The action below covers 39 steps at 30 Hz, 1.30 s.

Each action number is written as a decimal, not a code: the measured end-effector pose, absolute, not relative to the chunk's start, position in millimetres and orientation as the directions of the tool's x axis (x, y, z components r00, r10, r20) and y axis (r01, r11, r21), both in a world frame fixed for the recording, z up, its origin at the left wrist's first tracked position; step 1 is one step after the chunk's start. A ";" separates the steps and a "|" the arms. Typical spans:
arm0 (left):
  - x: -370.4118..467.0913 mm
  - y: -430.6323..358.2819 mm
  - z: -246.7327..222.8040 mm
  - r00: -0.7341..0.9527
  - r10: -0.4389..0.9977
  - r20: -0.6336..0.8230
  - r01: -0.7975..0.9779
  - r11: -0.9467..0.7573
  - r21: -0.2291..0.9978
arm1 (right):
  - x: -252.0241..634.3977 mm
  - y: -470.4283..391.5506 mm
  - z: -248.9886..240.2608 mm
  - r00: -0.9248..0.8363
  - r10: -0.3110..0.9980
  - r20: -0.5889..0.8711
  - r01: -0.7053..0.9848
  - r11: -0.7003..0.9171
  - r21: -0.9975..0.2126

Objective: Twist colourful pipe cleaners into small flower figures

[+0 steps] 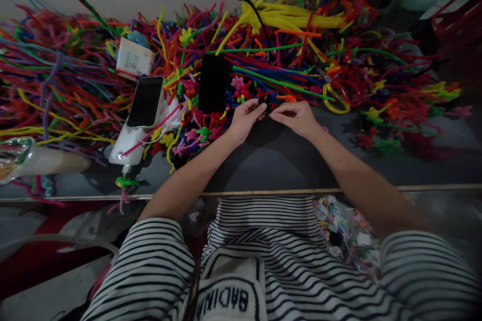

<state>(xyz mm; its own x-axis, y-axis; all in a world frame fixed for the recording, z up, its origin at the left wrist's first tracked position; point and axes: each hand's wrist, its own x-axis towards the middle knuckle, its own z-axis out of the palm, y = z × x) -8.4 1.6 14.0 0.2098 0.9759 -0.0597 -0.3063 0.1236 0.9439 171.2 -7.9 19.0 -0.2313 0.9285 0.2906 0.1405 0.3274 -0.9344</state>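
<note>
A small dark piece [265, 101] was held pinched between thumb and fingers of the left hand [244, 119], at the middle of a dark table [278, 160]. The right hand [297, 117] was held just to its right, thumb and forefinger brought together; whether anything was gripped there could not be told. The far side was heaped with bright fuzzy stems [75, 75]. A black phone [213, 83] was placed beyond the left hand, and yellow-handled scissors [338, 106] were laid to the right of the right hand.
</note>
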 end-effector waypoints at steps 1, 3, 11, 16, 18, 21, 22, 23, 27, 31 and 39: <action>-8.8 2.0 13.7 0.204 0.977 -0.059 -0.307 0.122 0.944 | 171.5 -7.2 18.3 -0.232 0.932 0.279 0.105 0.309 -0.945; -9.4 1.8 13.2 0.194 0.979 -0.059 -0.314 0.119 0.942 | 173.1 -4.6 17.0 -0.220 0.941 0.258 0.015 0.267 -0.963; -9.3 0.7 13.5 0.193 0.979 -0.071 -0.274 0.123 0.954 | 174.0 -5.4 29.1 -0.217 0.959 0.182 -0.237 0.129 -0.963; -8.8 0.1 11.2 0.212 0.976 -0.044 -0.222 0.092 0.971 | 172.3 -9.4 35.4 -0.259 0.958 0.121 -0.296 0.041 -0.954; -9.0 -1.4 11.0 0.236 0.971 -0.020 -0.176 0.063 0.982 | 172.9 -9.4 35.7 -0.266 0.955 0.128 -0.318 0.039 -0.947; -9.5 -3.4 11.4 0.258 0.966 0.012 -0.134 0.024 0.991 | 173.7 -9.6 35.6 -0.279 0.946 0.165 -0.332 0.066 -0.941; -9.6 -3.8 11.5 0.254 0.967 0.016 -0.131 0.018 0.991 | 173.8 -9.9 35.5 -0.287 0.942 0.176 -0.337 0.072 -0.939; -9.7 -3.9 11.5 0.249 0.968 0.018 -0.131 0.015 0.991 | 173.8 -10.3 35.3 -0.297 0.937 0.183 -0.342 0.074 -0.937; -9.9 -3.1 11.3 0.256 0.967 0.018 -0.139 0.019 0.990 | 173.8 -11.4 34.2 -0.336 0.922 0.194 -0.348 0.070 -0.935; -10.4 -3.5 11.0 0.274 0.961 0.027 -0.131 0.010 0.991 | 174.0 -11.3 33.6 -0.353 0.919 0.178 -0.352 0.046 -0.935; -9.9 -4.0 4.2 0.253 0.965 0.063 -0.154 -0.025 0.988 | 173.4 -10.2 32.9 -0.361 0.922 0.142 -0.319 0.022 -0.947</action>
<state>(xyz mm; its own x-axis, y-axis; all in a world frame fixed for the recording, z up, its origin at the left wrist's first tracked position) -9.9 -4.0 4.2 0.2531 0.9653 0.0635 -0.1537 -0.0247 0.9878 173.4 -10.2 32.9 -0.3607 0.9218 0.1425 -0.3192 0.0216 -0.9475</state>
